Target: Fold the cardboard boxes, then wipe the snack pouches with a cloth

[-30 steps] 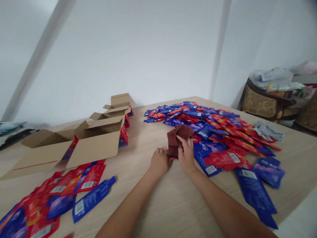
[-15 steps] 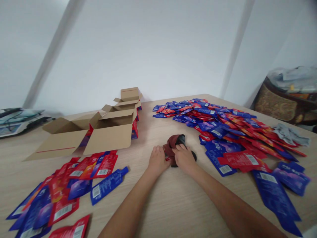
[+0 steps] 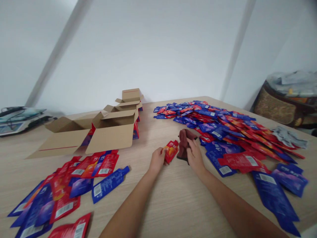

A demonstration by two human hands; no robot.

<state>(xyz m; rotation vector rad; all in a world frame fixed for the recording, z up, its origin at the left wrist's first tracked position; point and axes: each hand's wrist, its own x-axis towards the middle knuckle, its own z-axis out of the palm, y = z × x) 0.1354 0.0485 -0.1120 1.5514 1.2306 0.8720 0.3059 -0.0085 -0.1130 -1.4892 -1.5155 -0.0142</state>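
Note:
My left hand (image 3: 158,160) pinches a red spouted pouch (image 3: 171,151) with an orange print by its left edge, just above the table. Close to its right, my right hand (image 3: 195,154) grips a dark reddish-brown cloth (image 3: 183,145) with a black edge. Pouch and cloth are apart by a narrow gap. On the left of the table lies a loose group of red and blue pouches (image 3: 64,206), with one blue pouch (image 3: 109,185) at its right end. A big heap of red and blue pouches (image 3: 218,124) spreads over the right side.
Open cardboard boxes (image 3: 111,138) stand in a row at the left, running back toward the wall. A grey glove-like cloth (image 3: 289,137) lies on the heap's right end. Beyond the table's right edge is a patterned chair (image 3: 274,105) with plastic bags. A white device (image 3: 19,122) sits far left.
The red pouch has come out from under the cloth into plain view in my left hand. My right hand has drawn the cloth slightly to the right, away from the pouch.

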